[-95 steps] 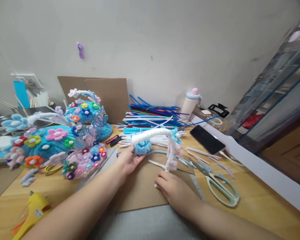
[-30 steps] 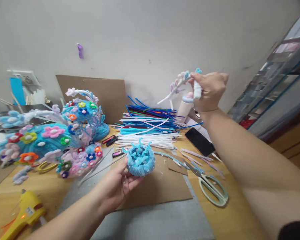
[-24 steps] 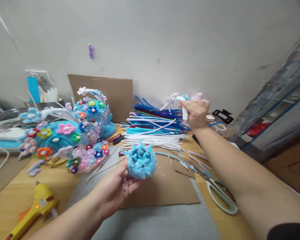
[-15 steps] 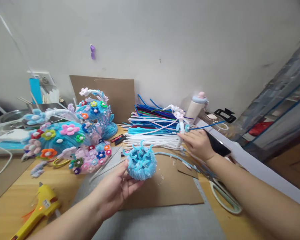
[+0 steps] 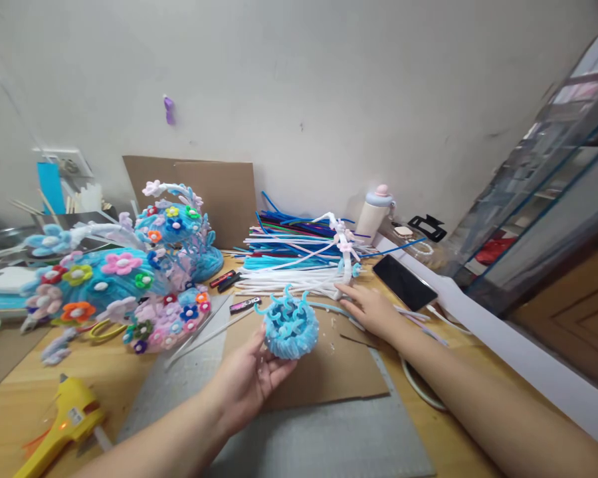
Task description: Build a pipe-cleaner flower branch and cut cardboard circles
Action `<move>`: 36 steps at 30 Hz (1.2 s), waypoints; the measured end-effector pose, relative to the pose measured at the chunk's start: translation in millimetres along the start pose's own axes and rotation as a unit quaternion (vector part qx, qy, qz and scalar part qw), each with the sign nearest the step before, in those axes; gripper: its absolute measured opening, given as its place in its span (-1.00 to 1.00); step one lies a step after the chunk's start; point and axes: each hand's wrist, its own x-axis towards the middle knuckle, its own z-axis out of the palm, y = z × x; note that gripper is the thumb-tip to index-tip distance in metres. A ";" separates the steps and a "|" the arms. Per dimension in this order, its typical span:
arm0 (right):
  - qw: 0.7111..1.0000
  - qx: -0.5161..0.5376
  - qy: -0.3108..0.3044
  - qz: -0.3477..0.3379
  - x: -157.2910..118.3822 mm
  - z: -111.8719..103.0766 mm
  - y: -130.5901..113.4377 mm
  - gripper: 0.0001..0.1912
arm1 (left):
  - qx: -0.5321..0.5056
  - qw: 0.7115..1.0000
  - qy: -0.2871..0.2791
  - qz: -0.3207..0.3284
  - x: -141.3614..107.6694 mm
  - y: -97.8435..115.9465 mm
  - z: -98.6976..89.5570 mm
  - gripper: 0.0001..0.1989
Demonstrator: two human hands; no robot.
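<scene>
My left hand (image 5: 252,378) is closed around the side and underside of a small light-blue fuzzy pipe-cleaner pot (image 5: 292,332). Curled pipe-cleaner ends stick up out of its top. My right hand (image 5: 371,312) reaches over the back of the cardboard, its fingers apart by the lower end of a white curved stem (image 5: 346,262). Small pink flowers and light-blue leaves decorate that stem, which rests over the pipe-cleaner pile. Whether my fingertips touch it I cannot tell. A light-blue pipe cleaner (image 5: 323,307) runs beneath this hand.
A pile of pipe cleaners (image 5: 279,262) lies at the back. Flower-covered blue baskets (image 5: 114,275) stand left, with a yellow glue gun (image 5: 74,415) in front. A phone (image 5: 403,282), a bottle (image 5: 373,216) and partly hidden scissors (image 5: 423,388) are at right. Cardboard (image 5: 323,378) covers a grey mat (image 5: 339,441).
My right hand has come down and toward me, from beside the flowered stem to near its lower end. The stem has shifted slightly. My left hand still holds the pot. The view has turned right.
</scene>
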 end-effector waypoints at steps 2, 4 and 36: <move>1.000 0.008 0.002 0.017 -3.3 -2.2 -3.3 -0.55 | 0.006 1.000 0.002 0.001 -0.1 -1.3 -2.1 -0.61; 1.000 0.013 0.005 0.023 -8.5 -9.5 -7.0 -0.56 | 0.012 1.000 -0.013 0.002 -1.4 -2.5 -4.5 -0.60; 0.783 0.311 0.412 0.348 -101.2 -69.1 9.1 -0.81 | 0.017 0.998 -0.053 -0.018 186.2 -91.6 187.8 -0.68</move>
